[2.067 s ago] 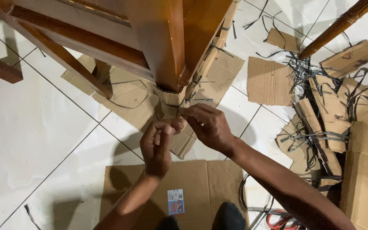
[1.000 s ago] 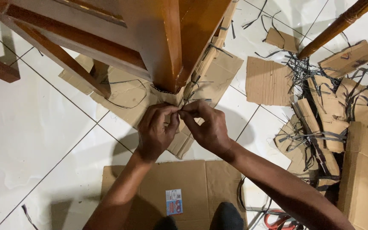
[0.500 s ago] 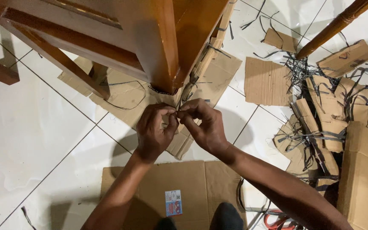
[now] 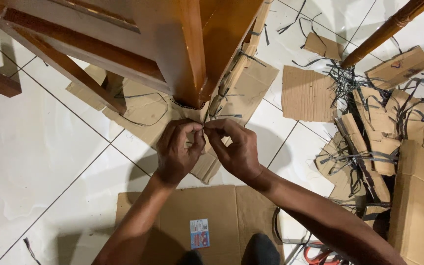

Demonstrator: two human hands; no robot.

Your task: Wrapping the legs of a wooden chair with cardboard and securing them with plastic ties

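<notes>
We have both hands meeting at the foot of the wooden furniture leg: the left hand pinches something small and thin between thumb and forefinger, and the right hand pinches it from the other side, fingertips nearly touching. It looks like the end of a black strap or the edge of the cardboard wrapping round the base of the leg, though what sits between our fingers is too small to tell apart. To do this well, we judge that we should keep the pinch close to the leg, pull along the strap rather than across it, and brace the left hand on the wrapping so the cardboard does not tear unevenly. Under the leg lies a flat cardboard sheet on the white tiled floor. Nearer us lies another cardboard sheet with a small coloured label. To our right, well apart, lies a heap of cardboard pieces and black straps, and a second wooden leg slants across the upper corner.
</notes>
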